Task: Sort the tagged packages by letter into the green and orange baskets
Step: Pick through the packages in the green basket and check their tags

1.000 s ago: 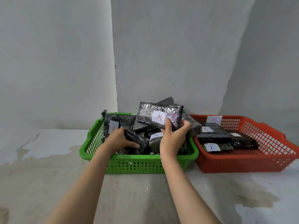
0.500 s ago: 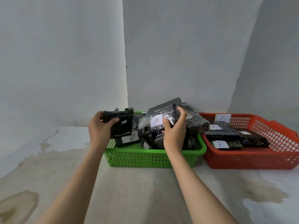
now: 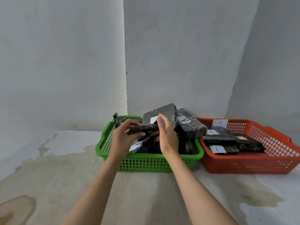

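A person's two bare forearms reach over a green basket (image 3: 146, 163) heaped with black wrapped packages, each carrying a white paper tag. The left hand (image 3: 124, 135) is closed around a dark package (image 3: 142, 128) held edge-on above the basket, fingers curled over its top and thumb beneath. The right hand (image 3: 167, 133) stands just beside that package's right end, palm turned inward and fingers extended and loosely spread; whether it touches the package cannot be told. Behind the hands a larger package (image 3: 167, 113) leans tilted at the back of the pile, its tag partly hidden by the right hand's fingers. To its right another package (image 3: 190, 125), tagged with a clear letter A (image 3: 183, 119), rests on the heap and overhangs the green basket's right rim. Lower in the basket, a further tag (image 3: 136, 145) shows beneath the left hand, its letter hard to read. An orange basket (image 3: 253, 164) stands just to the right, its rim touching or nearly touching the green one. It holds several flat black packages; one tag (image 3: 220, 123), propped against the back wall, reads B, and another (image 3: 211, 132) on a package also reads B. A tag at the front (image 3: 217, 149) bears a mark that is not legible. Both baskets sit on a pale, stained surface against a grey wall.
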